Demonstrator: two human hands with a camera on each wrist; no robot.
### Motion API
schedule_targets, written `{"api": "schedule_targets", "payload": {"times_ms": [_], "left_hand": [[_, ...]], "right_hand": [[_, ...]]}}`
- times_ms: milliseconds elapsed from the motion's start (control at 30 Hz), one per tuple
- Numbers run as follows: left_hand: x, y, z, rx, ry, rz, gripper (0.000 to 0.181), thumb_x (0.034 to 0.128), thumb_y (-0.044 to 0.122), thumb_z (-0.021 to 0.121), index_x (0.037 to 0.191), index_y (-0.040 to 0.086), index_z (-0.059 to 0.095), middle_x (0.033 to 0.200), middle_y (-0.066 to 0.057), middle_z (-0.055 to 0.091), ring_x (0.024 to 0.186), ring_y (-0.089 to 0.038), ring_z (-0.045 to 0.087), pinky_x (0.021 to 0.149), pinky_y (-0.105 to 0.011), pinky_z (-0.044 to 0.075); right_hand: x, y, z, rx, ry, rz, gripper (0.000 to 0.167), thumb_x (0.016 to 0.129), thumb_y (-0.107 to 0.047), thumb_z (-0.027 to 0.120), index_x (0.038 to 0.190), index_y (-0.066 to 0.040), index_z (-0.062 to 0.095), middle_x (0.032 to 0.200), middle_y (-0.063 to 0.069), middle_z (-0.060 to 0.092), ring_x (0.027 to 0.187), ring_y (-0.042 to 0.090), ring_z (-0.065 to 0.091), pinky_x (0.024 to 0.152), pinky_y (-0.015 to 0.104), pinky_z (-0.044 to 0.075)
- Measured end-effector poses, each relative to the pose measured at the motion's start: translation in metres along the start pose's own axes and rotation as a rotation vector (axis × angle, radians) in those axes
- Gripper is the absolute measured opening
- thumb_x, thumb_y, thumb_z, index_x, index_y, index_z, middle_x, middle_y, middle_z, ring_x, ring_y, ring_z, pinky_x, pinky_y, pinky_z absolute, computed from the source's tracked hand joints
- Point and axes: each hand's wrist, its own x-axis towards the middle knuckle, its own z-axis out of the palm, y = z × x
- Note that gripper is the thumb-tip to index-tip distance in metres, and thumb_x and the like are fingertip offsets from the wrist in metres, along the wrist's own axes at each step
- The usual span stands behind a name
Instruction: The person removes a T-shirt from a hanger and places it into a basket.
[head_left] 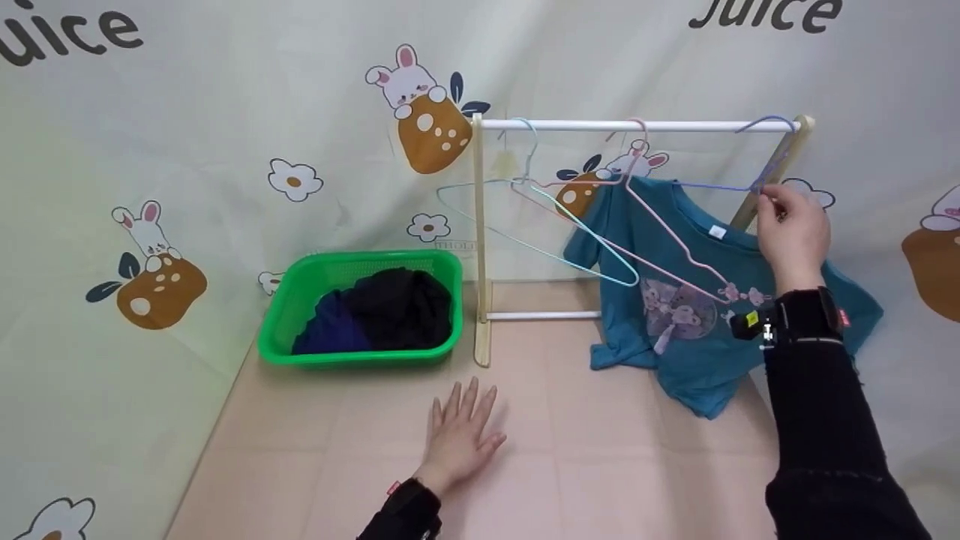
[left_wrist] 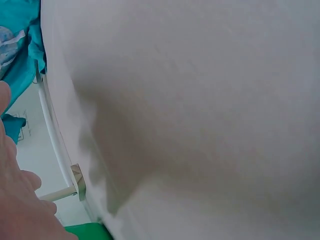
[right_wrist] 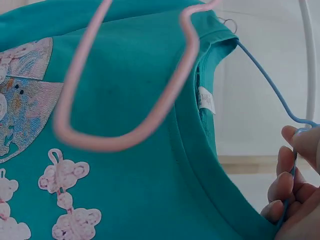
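My right hand point(head_left: 796, 229) pinches a blue hanger point(head_left: 716, 186) just below its hook, at the right end of the rack. The hook lies over the white top rail point(head_left: 600, 126). A teal T-shirt point(head_left: 701, 300) with a printed front hangs on this hanger, its neckline point(right_wrist: 200, 150) beside my fingers in the right wrist view. My left hand point(head_left: 461, 439) is held with fingers spread, holding nothing, in front of the rack; its shadow falls on the table. The shirt's right part is hidden behind my right wrist.
A pink hanger point(head_left: 679, 241) and a light-blue hanger point(head_left: 592, 234) hang further left on the rail, the pink one overlapping the shirt. Left of the rack's wooden post point(head_left: 481, 247) stands a green basket point(head_left: 274, 330) with dark clothes point(head_left: 397, 307). A printed curtain forms the background.
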Motion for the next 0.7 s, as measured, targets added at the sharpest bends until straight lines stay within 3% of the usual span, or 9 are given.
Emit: {"api": "schedule_targets", "payload": {"times_ms": [300,533,700], "left_hand": [[0.011,0.0,0.002,0.018,0.023,-0.035,0.074,0.0965,0.055,0.052,0.157,0.02,0.029,0.161,-0.015,0.023,0.145,-0.043,0.019,0.109,-0.071,0.015],[0.018,-0.003,0.003,0.01,0.028,-0.075,0.074,0.0965,0.055,0.052,0.157,0.02,0.029,0.161,-0.016,0.024,0.145,-0.044,0.02,0.109,-0.07,0.015],[0.023,-0.003,0.001,0.001,0.043,-0.092,0.073,0.0965,0.056,0.052,0.156,0.019,0.031,0.16,-0.017,0.025,0.144,-0.045,0.021,0.109,-0.07,0.016]], "right_hand": [[-0.026,0.044,0.018,0.073,-0.093,0.069,0.059,0.103,-0.05,0.037,0.135,-0.006,0.059,0.116,0.018,0.058,0.097,0.029,0.046,0.077,0.036,0.037],[-0.049,0.074,0.042,0.069,-0.162,0.087,0.053,0.107,-0.043,0.035,0.127,-0.002,0.061,0.115,0.021,0.058,0.097,0.033,0.048,0.076,0.038,0.037],[-0.068,0.092,0.06,0.073,-0.165,0.099,0.05,0.107,-0.04,0.034,0.122,0.001,0.06,0.107,0.022,0.056,0.091,0.034,0.047,0.073,0.039,0.035]]}}
